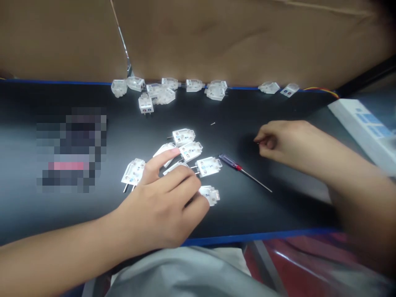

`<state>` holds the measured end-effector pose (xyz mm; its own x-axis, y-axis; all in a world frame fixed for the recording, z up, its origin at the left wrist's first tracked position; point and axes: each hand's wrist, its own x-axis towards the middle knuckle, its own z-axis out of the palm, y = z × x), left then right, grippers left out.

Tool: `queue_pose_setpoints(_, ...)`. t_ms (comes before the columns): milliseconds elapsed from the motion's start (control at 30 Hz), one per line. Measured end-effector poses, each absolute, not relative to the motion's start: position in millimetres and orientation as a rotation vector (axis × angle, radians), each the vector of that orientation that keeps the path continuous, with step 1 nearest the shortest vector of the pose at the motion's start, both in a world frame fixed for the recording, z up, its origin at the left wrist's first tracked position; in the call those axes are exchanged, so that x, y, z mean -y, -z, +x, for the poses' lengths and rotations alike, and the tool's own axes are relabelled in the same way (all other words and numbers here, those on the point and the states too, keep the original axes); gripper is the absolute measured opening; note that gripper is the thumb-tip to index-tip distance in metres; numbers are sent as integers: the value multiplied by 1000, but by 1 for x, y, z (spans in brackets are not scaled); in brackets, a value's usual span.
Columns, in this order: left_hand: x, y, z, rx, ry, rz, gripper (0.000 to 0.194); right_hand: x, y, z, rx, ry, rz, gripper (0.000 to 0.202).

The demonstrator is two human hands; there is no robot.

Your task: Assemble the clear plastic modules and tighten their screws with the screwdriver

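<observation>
My left hand (168, 202) is over a cluster of clear and white two-pin plugs. One outstretched finger touches a plug (191, 151), while the other fingers curl round a plug (210, 195) whose far end shows beside them. Right by that hand lie another plug (209, 166) with its pins to the left and one (133, 172) with its pins towards me. Above the table at the right, my right hand (278, 140) is closed in a pinch. A tiny light speck shows at its fingertips, too small to name. Between the hands lies a screwdriver (244, 171) with a purple handle.
A small screw (213, 123) lies on the black table (241, 214). Several more plugs (194, 85) are along the back edge, below a brown panel (216, 37). A white box (365, 132) with coloured wires (321, 89) stands at the right. A blurred-out object (74, 148) lies left.
</observation>
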<state>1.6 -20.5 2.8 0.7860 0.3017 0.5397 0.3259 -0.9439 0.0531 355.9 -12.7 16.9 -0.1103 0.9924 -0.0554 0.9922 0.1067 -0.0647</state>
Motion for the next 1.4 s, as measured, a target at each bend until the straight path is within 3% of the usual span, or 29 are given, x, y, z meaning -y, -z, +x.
queue_pose_setpoints(133,20,-2,2,523,890,-2921,27,15,-22,359,2328,-153,-2142,13)
queue_pose_setpoints(333,21,-3,2,527,861,-2927,26,13,-20,357,2309,-158,-2050,35)
queue_pose_setpoints(500,21,-2,2,529,838,-2941,25,11,-19,347,2178,-73,-1847,16)
queue_pose_setpoints(633,20,1,4,537,864,-2959,27,23,-33,325,2065,-296,-1532,5)
queue_pose_setpoints(867,19,3,7,578,909,-3031,29,56,-37,274,2224,-872,-1016,13)
queue_pose_setpoints(1400,17,8,7,527,897,-3124,18,58,-25,265,2258,-881,-1002,11)
